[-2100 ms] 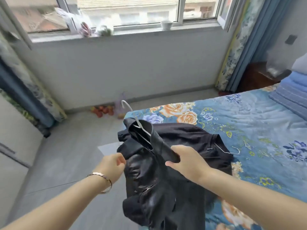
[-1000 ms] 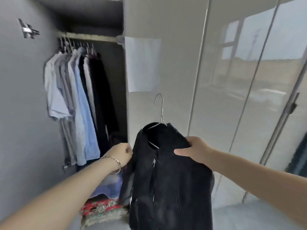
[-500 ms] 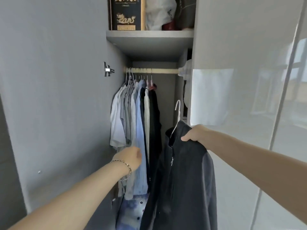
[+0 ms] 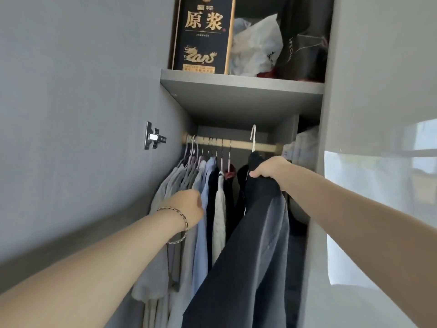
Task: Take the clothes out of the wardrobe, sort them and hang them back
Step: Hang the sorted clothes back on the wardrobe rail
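Dark jacket: hangs on a white hanger just below the rail, toward the rail's free end, with its body trailing down and toward the camera.
Hanger hook: crosses in front of the rail with its tip above it; whether it is already over the rail cannot be told.
Right hand: just under the rail, fingers clamped on the jacket's shoulder next to the hanger neck.
Left hand: below the rail's crowded end, knuckles against the hung shirts; its fingers are hidden, so its grip cannot be told. A bracelet circles the wrist.
Change from half a second ago: the jacket is higher, and its hook, which was well under the rail, now reaches it. The left hand, which was out in front of the shirts, is now at them.
Shelf: directly above the rail, carrying a black box with gold characters and a white plastic bag.
Hinge: on the grey panel level with the rail, beyond its crowded end.
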Available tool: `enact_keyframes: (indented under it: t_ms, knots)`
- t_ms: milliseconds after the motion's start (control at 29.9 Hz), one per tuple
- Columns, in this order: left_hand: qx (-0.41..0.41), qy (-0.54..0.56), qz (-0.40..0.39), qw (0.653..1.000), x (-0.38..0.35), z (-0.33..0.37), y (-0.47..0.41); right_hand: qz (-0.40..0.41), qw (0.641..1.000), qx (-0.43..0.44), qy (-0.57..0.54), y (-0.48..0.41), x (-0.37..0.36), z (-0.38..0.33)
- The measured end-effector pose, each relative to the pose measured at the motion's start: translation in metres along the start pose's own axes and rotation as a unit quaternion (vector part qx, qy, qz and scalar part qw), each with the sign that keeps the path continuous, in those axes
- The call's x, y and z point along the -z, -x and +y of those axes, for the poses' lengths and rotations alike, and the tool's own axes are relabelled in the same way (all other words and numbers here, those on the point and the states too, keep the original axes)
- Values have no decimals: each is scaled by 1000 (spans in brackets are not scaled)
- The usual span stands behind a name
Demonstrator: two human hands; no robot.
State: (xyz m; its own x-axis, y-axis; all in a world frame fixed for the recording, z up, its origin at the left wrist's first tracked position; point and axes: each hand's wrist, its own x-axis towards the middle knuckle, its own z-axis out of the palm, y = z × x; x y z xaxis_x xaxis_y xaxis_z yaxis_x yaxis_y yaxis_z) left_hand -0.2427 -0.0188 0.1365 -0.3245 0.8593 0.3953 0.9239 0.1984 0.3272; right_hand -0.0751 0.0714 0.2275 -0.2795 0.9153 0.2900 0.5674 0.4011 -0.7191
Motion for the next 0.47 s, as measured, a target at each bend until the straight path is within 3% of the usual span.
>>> enact_keyframes:
  t_ms: [301, 469]
  knots:
    - [51, -21, 50, 997, -13, -20, -86, 47, 999, -4, 1, -158, -44, 16]
    - [49, -37, 71, 996, -37, -25, -105, -10, 999, 18, -27, -195, -106, 55]
